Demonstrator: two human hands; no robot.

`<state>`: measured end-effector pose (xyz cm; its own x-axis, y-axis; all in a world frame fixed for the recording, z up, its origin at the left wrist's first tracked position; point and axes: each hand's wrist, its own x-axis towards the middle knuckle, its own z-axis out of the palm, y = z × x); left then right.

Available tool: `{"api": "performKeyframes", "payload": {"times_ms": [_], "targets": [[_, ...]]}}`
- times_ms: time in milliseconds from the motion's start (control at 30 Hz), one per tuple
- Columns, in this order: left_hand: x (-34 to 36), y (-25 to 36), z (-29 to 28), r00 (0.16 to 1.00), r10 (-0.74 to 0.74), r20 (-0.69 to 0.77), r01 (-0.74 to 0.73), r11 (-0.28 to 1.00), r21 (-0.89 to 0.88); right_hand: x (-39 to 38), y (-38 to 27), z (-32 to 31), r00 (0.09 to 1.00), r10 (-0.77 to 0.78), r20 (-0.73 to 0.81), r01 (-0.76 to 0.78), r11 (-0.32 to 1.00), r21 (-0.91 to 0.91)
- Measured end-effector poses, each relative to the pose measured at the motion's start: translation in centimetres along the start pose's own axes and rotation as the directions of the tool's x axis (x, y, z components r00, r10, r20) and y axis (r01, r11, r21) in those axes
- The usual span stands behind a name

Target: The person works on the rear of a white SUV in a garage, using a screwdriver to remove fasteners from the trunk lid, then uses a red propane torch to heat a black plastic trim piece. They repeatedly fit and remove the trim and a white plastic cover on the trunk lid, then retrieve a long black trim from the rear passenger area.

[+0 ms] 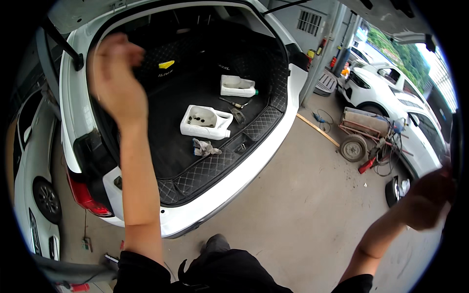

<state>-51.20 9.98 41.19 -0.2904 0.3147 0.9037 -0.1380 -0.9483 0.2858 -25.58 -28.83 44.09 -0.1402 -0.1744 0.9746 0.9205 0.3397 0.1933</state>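
Observation:
My left hand (115,73) is raised in front of the left side of a white car's open boot (171,146). Motion smears its fingers, and I see nothing held in it. Out at the right rim is my right hand (427,202), dark and blurred, beside a black edge; its fingers cannot be made out. On the boot's black quilted mat lie two cut-open white plastic jugs (207,123), the nearer with small dark pieces inside. A ratchet-like tool (235,103) rests between the jugs. Crumpled grey-white gloves (205,147) lie near the boot's sill.
Overhead is the raised tailgate (391,17). A silver car (36,180) stands at left, and white cars (376,88) at right. A wheeled tank cart (364,129) with hoses sits on the floor beside a wooden strip (317,129). A post (320,53) rises behind the boot's right corner.

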Motion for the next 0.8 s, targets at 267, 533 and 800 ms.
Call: {"api": "performKeyframes", "payload": {"times_ms": [267, 533, 800], "targets": [[-38.1, -23.3, -4.2, 0.366, -0.886, 0.283, 0.717, 0.463, 0.522, -38.7, 18.5, 17.2, 0.059, 0.810, 0.584, -0.610, 0.492, -0.621], [-49.7, -14.6, 4.1, -0.198, -0.914, 0.353, 0.787, 0.066, 0.613, -58.6, 27.7, 37.1, -0.174, 0.713, 0.679, -0.331, 0.607, -0.722], [-48.8, -21.5, 9.3, -0.033, -0.978, 0.206, 0.789, 0.101, 0.607, -68.0, 35.1, 38.0, 0.175, 0.544, 0.820, -0.268, 0.828, -0.492]]}}
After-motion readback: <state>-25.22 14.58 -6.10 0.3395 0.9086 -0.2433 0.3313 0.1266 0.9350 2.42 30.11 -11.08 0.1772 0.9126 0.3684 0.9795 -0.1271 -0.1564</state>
